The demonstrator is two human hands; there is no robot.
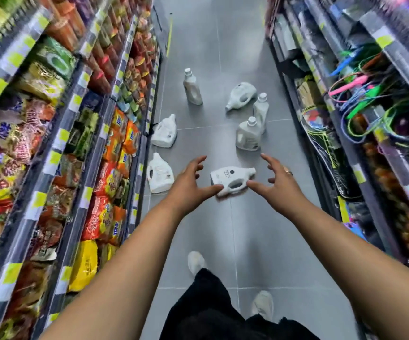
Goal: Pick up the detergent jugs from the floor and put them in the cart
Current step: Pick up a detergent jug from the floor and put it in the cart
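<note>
- Closest to the camera, a pair of pale shoes and black trousers are showing over the grey tiled floor of a shop aisle.
- Both bare arms are reaching forward down the aisle.
- The left grip is hanging open, fingers spread and a bit bent, holding nothing.
- The right grip is doing the same, open and empty, with a ring showing on one finger.
- The nearest jug is lying on its side on the floor between the two grips, white, cap pointing right, handle toward the camera. Both thumbs are lining up with its near edge, but I can't tell if either is actually touching it.
- Left of that, the second jug is lying flat right by the foot of the left shelves, which are carrying bright snack packets.
- A little further on, the third jug is lying flat too, cap pointing away.
- Over on the right, the squat upright jug is standing on the floor, and the slim upright jug is standing just behind it.
- Past those, the tipped jug is lying on its side, cap toward the camera.
- Farthest out, the tall jug is standing alone mid-aisle.
- The right shelves are holding coloured cords, all pretty blurry.
</note>
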